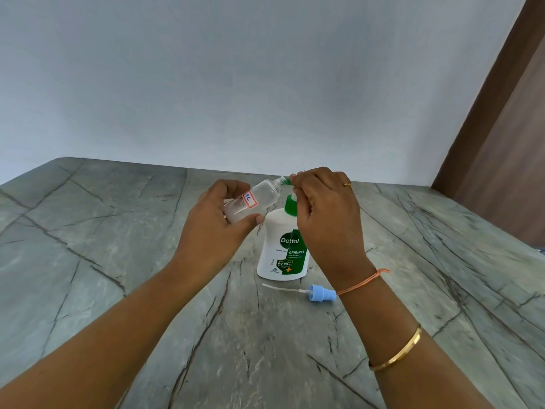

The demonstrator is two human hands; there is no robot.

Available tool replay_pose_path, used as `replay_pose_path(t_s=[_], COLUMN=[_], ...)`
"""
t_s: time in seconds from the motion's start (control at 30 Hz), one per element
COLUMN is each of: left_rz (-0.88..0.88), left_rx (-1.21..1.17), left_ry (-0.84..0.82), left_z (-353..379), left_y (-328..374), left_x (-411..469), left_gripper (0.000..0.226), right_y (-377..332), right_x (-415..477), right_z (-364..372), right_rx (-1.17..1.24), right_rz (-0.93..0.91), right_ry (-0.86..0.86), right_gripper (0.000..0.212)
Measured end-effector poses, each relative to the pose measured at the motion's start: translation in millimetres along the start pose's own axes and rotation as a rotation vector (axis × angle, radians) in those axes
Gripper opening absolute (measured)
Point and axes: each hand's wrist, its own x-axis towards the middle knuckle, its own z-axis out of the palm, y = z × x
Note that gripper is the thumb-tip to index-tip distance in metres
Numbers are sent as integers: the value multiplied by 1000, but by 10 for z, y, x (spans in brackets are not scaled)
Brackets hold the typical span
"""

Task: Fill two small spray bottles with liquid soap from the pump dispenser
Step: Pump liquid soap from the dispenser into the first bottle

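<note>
At centre frame, the left hand (215,222) grips a tilted clear spray bottle (265,193) labelled 1C, its open neck at the green spout of the white pump dispenser (275,231). The right hand (327,214) curls over the pump head. The bottle's contents are unclear. Its blue spray cap (321,293) lies on the desk (118,261) just below.

Soft, even, bright light leaves only faint shadows on the table (97,237). The wide lens bows the table's far edge toward the corners. Everything is in sharp focus.
</note>
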Motion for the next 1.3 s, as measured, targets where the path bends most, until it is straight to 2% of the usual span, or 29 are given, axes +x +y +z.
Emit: replay_pose_path(t_s=[0.37,0.67,0.9,1.1,1.3], left_rz=[10,17,39,55,53], left_rx=[-153,-204,-210,-207,-182], left_ry=[-22,-44,-28,-18,-24], left_z=[-66,-65,-89,-83,-82], left_y=[-69,-116,-111,-126,-162], left_x=[0,9,13,30,30], left_gripper=[41,42,41,40,41], right_y=[21,-55,-69,-70,-41], right_x=[100,-45,23,47,-44], right_z=[-102,-14,-70,-34,82], right_rx=[-49,-69,-90,-30,-16], right_rz=[-12,-10,-25,-15,-57], right_ry=[-143,-27,-70,-71,53], right_gripper=[18,24,15,21,24])
